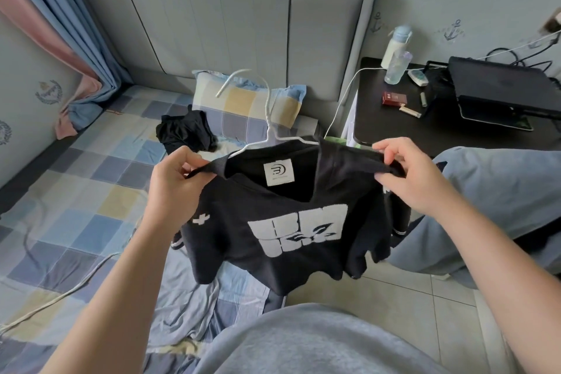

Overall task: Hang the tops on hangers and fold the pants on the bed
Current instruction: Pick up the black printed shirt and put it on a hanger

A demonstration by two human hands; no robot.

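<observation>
Centre frame, both hands pinch the black printed knit top point(282, 222): left hand point(174, 182) and right hand point(413, 173) grip its shoulders, white wire hanger point(267, 118) poking from the collar above the checked bed point(91, 191).

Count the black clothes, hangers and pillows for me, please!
Black clothes: 2, the printed top and the crumpled garment
Hangers: 1, the white hanger
Pillows: 1, the checked pillow
Total: 4

We see through one wide-angle camera worn on the head, facing forward and down. It looks from close range across the bed point(76, 206) toward the headboard point(243, 24), with the tabletop point(394, 130) at right.
</observation>
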